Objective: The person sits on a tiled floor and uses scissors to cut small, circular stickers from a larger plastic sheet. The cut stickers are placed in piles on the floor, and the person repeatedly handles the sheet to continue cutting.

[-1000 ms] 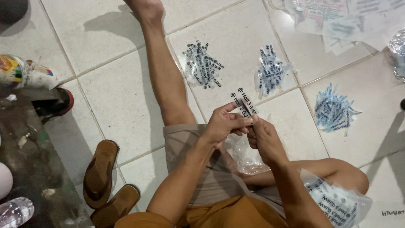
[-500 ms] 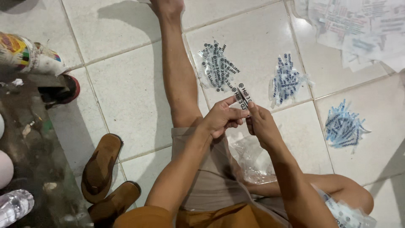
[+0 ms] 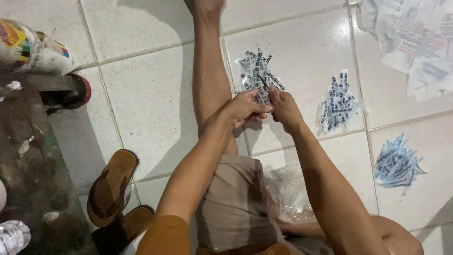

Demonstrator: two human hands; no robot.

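Both hands meet over the tiled floor: the left hand [image 3: 245, 107] and right hand [image 3: 282, 105] pinch one small printed plastic strip [image 3: 262, 87] between their fingertips. Three piles lie sorted beyond and right — white-black [image 3: 257, 71], white-blue [image 3: 340, 101], blue [image 3: 395, 163] — while a crumpled clear bag [image 3: 288, 189] waits near the lap.
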